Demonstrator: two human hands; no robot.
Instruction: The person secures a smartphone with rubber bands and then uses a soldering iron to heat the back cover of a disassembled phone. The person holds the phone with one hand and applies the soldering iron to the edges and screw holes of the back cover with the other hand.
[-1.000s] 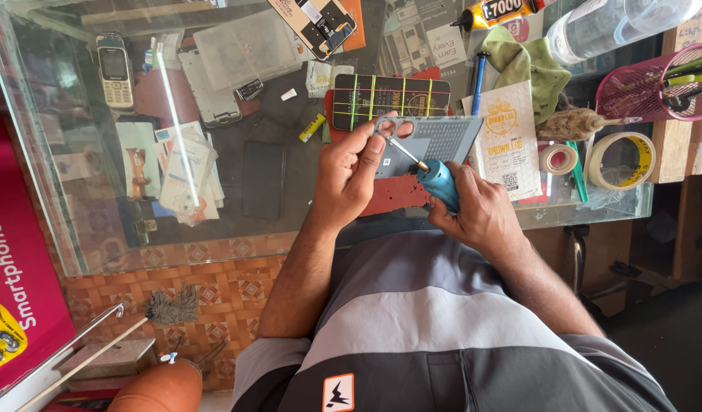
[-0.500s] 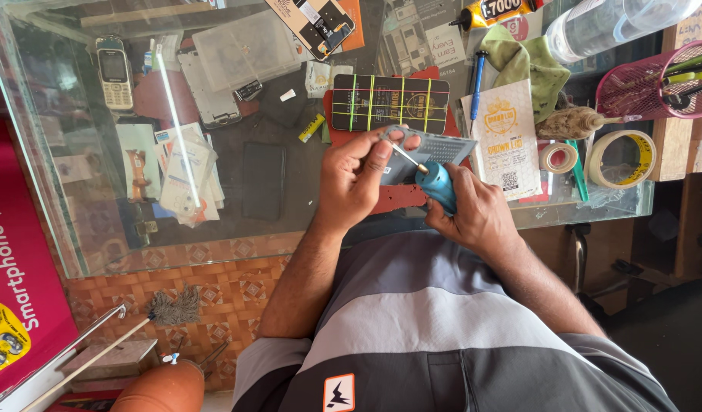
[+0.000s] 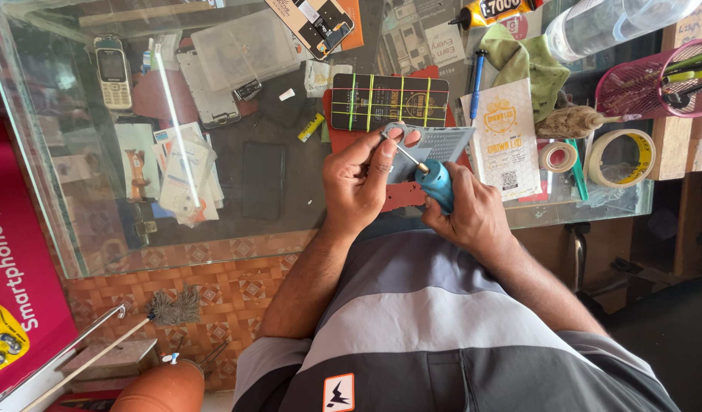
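At a glass tabletop (image 3: pixel 213 221) crowded with repair clutter, a person's left hand (image 3: pixel 358 183) pinches a thin metal-tipped tool (image 3: pixel 406 155) between thumb and fingertips, while the right hand (image 3: pixel 473 217) closes around a small blue bottle (image 3: pixel 435 183) held just under the tool's tip. Compared with a second ago, the left hand has turned slightly and the tool now angles down so its tip meets the mouth of the bottle; half a second ago the two were already close, so the hands have drawn together rather than moved across the tabletop. The change suggests that the tool is being dipped or loaded from the bottle. Just behind the hands, a grey perforated panel (image 3: pixel 442 141) lies on a red mat (image 3: pixel 400 194), beside a dark phone part marked with yellow-green lines (image 3: pixel 389 101). A printed white packet (image 3: pixel 507 137) sits to the right, then two tape rolls (image 3: pixel 618 158) and a pink mesh basket (image 3: pixel 656 84) of pens. An old keypad phone (image 3: pixel 112 72) lies well apart at the far left.
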